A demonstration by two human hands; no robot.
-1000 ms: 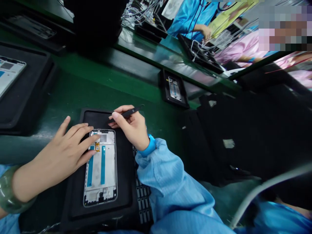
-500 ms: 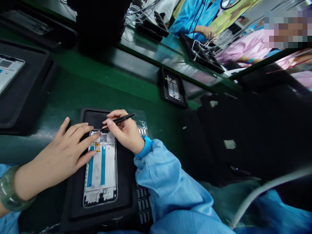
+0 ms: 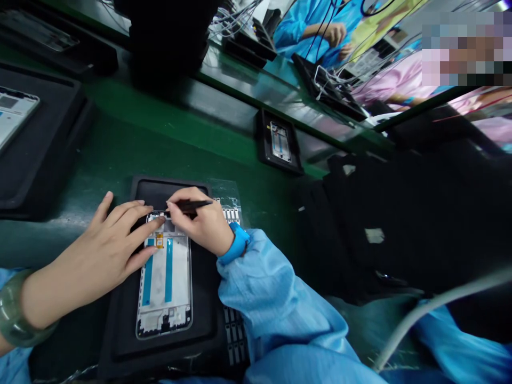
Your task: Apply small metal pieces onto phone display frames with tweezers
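The white phone frame (image 3: 165, 277) carries two teal strips and a small orange-gold patch near its top, inside a silver rim. It lies on a matte black tray (image 3: 120, 330), and the table (image 3: 120, 144) is deep green. The black tweezers (image 3: 192, 206) sit above a pale blue sleeve (image 3: 264, 298) ending in a brighter blue cuff (image 3: 236, 246). A mottled green bangle (image 3: 12, 314) shows at the lower left. Beyond the table's far edge are a co-worker's vivid blue sleeve (image 3: 300, 21) and a pink smock (image 3: 400, 69).
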